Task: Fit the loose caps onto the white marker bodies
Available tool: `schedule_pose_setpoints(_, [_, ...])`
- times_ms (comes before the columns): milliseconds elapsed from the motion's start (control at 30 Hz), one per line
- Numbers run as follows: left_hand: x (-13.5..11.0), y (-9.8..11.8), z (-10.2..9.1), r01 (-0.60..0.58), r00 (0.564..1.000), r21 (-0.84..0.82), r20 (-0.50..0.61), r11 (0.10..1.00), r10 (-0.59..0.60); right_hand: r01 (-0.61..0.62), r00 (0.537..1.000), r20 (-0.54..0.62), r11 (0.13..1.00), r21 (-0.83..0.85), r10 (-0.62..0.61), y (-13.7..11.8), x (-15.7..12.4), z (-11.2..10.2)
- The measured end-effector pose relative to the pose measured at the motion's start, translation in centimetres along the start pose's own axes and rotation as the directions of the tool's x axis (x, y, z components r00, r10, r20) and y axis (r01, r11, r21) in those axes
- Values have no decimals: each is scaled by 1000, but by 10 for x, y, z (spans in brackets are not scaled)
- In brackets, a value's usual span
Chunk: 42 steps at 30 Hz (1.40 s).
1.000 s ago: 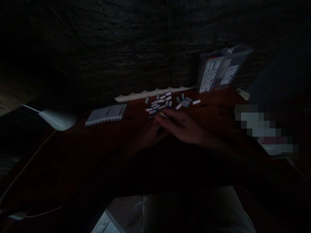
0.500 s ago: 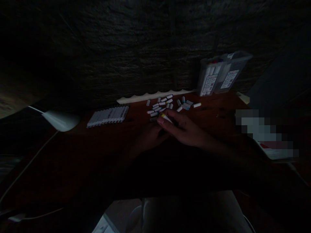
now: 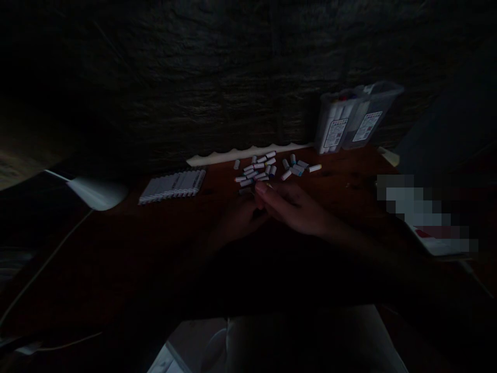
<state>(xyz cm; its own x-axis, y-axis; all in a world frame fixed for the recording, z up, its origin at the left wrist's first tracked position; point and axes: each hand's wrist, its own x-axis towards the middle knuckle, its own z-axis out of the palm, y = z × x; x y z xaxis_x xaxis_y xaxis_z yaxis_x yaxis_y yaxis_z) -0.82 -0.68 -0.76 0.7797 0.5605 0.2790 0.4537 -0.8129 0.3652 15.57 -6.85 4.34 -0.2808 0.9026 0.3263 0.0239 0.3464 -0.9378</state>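
Observation:
In the dim light, my right hand [image 3: 298,211] is closed over the middle of the table, thumb pressed against the fingers. A yellow-ended marker cap [image 3: 269,185] is in its grip, mostly covered now. Against it rests my left hand [image 3: 241,216], dark and curled; what its fingers hold is hidden. Just beyond both hands lie several loose white marker caps [image 3: 259,166] with coloured ends. A second cluster of caps [image 3: 298,169] lies to their right. Left of the hands, white marker barrels [image 3: 173,185] lie side by side in a row.
Two clear plastic cases stand against the back wall: one case [image 3: 334,124] with markers inside, another [image 3: 368,119] beside it. A white lamp [image 3: 99,192] stands at the left with its cord. A pale wavy strip [image 3: 248,154] runs along the wall. A blurred-out object [image 3: 427,223] lies right.
My right thumb and fingers have closed further over the yellow-ended cap, which showed plainly before and is now almost hidden. The left hand has barely moved.

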Motion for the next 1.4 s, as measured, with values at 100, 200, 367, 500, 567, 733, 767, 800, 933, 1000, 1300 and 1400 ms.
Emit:
schedule_pose_setpoints(100, [0,0,0,16,1000,-18,10,1000,-16,-1,1000,7,1000,-3,1,-1,-1,1])
schedule_pose_setpoints(200, [1,1,0,34,999,-23,25,999,-34,-18,1000,8,1000,12,18,-1,-2,1])
schedule_pose_setpoints(367, [1,5,-2,45,999,-9,23,999,-45,-72,997,-1,997,13,72,1,-1,3])
schedule_pose_setpoints(500, [2,8,-4,53,998,-10,17,999,-53,-30,999,-26,1000,1,30,0,-2,3])
schedule_pose_setpoints(567, [2,5,-2,18,1000,-2,2,1000,-18,-24,999,-36,999,-32,23,-1,-2,3])
schedule_pose_setpoints(733, [3,0,0,15,999,4,46,1000,-15,-22,1000,-22,998,-57,21,-5,-2,-2])
schedule_pose_setpoints(767, [3,0,-1,18,999,-1,27,1000,-18,-21,999,-25,999,-42,20,-5,-1,-3])
schedule_pose_setpoints(800, [3,1,-2,15,1000,-4,13,1000,-15,-14,999,-35,1000,-27,13,-4,0,-5])
schedule_pose_setpoints(933, [5,3,-3,-25,1000,-20,13,999,26,13,994,-112,1000,0,-13,0,4,-11])
schedule_pose_setpoints(1000, [6,4,-4,-15,1000,-10,24,1000,15,5,982,-187,1000,4,-4,1,5,-12])
schedule_pose_setpoints(1300, [2,2,-2,0,1000,12,27,1000,0,-45,994,-103,998,34,48,7,5,-4])
schedule_pose_setpoints(1400, [2,2,-3,-5,1000,14,25,1000,5,-21,995,-102,1000,20,23,8,4,-2])
